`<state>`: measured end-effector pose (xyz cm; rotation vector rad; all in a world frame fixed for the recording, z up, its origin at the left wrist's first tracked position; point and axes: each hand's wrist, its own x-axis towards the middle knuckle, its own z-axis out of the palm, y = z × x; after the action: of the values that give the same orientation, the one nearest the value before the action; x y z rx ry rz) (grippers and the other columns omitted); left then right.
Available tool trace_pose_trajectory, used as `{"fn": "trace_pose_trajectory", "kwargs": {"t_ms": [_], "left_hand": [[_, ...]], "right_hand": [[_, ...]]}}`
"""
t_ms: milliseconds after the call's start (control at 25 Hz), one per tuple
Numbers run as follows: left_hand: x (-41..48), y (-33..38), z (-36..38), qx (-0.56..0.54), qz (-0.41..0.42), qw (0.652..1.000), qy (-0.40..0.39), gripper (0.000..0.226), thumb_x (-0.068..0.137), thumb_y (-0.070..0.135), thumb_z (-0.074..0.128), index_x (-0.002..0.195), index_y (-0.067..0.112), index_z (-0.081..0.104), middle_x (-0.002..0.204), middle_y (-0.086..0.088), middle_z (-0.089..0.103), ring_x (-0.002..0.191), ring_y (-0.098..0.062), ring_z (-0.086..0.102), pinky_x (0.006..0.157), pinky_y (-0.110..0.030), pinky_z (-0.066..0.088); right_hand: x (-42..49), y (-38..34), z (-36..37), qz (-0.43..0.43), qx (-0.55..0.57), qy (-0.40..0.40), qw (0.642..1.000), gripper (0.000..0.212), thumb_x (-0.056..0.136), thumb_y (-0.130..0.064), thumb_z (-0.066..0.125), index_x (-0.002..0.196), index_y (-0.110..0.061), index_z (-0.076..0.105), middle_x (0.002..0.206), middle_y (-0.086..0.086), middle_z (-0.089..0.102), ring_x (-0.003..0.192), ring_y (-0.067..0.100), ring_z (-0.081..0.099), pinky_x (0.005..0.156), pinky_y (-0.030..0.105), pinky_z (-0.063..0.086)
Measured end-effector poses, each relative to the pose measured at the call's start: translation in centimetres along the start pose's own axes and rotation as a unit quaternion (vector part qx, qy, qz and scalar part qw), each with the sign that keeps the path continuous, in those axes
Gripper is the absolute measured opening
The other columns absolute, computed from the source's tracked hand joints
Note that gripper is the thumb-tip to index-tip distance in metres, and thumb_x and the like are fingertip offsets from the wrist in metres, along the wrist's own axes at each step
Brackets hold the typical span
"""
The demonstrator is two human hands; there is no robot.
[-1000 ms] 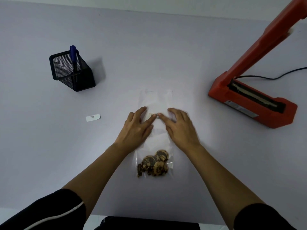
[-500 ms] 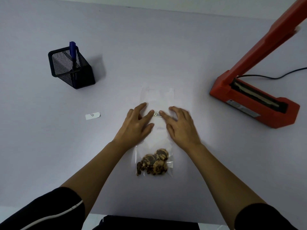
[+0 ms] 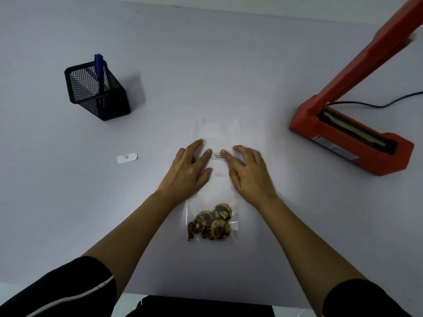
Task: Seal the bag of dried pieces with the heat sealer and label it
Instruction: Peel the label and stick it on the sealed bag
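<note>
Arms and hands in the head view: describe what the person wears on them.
Both forearms are bare from above the elbow down. The left hand and right hand carry no gloves, rings or watch that can be seen. Each upper arm has a short black sleeve; the left sleeve bears a thin white stripe, the right sleeve looks plain black.

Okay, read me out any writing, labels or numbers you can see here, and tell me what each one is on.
Nothing here reads clearly.
Label on the clear bag, between the fingertips of both hands: two lines of dark print, too blurred to read.
Plate on the red heat sealer: too small.
Paper scrap on the table: one small mark, unreadable.
</note>
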<state>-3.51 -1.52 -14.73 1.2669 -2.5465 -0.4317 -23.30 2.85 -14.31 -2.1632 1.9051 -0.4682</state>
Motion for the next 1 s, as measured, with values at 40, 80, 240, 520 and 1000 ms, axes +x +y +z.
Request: {"fn": "trace_pose_trajectory", "kwargs": {"t_ms": [40,80,240,520,1000], "left_hand": [[0.0,0.0,0.0,-0.001,-0.003,1.0,0.001,0.044,0.092,0.032,0.051,0.125,0.002,0.055,0.133,-0.028,0.046,0.089,-0.033,0.057,0.085,-0.043,0.045],[0.0,0.1,0.0,0.0,-0.003,1.0,0.002,0.045,0.092,0.031,0.051,0.126,0.002,0.055,0.133,-0.028,0.046,0.089,-0.035,0.057,0.085,-0.043,0.046],[-0.1,0.2,0.0,0.015,0.009,1.0,-0.001,0.044,0.094,0.031,0.048,0.129,0.005,0.052,0.135,-0.027,0.045,0.091,-0.034,0.057,0.085,-0.045,0.048],[0.0,0.3,-0.2,0.029,0.01,1.0,-0.007,0.041,0.094,0.03,0.047,0.127,0.009,0.054,0.135,-0.025,0.045,0.092,-0.033,0.055,0.083,-0.044,0.048],[-0.4,2.6,-3.2,-0.101,-0.231,0.968,0.022,0.055,0.091,0.033,0.056,0.138,0.009,0.04,0.139,-0.02,0.036,0.119,-0.035,0.042,0.096,-0.043,0.042]], "right_hand": [[0.0,0.0,0.0,0.003,0.0,0.001,1.0,0.043,0.092,-0.027,0.037,0.133,-0.023,0.049,0.128,0.012,0.054,0.115,0.025,0.04,0.098,0.04,0.043],[-0.1,0.0,0.0,0.002,-0.001,0.001,1.0,0.043,0.092,-0.027,0.037,0.133,-0.023,0.048,0.128,0.012,0.054,0.116,0.025,0.039,0.098,0.04,0.042],[-0.1,0.2,0.0,-0.009,-0.01,-0.005,1.0,0.044,0.091,-0.026,0.037,0.134,-0.026,0.047,0.129,0.013,0.053,0.116,0.024,0.037,0.099,0.04,0.041],[-0.2,0.2,-0.1,-0.016,-0.005,-0.009,1.0,0.04,0.094,-0.031,0.038,0.132,-0.026,0.049,0.129,0.013,0.053,0.117,0.027,0.04,0.099,0.04,0.04],[-1.2,-1.7,-2.3,0.14,0.147,-0.006,0.979,0.052,0.093,-0.032,0.051,0.137,-0.008,0.037,0.141,0.016,0.036,0.13,0.026,0.035,0.109,0.035,0.033]]}}
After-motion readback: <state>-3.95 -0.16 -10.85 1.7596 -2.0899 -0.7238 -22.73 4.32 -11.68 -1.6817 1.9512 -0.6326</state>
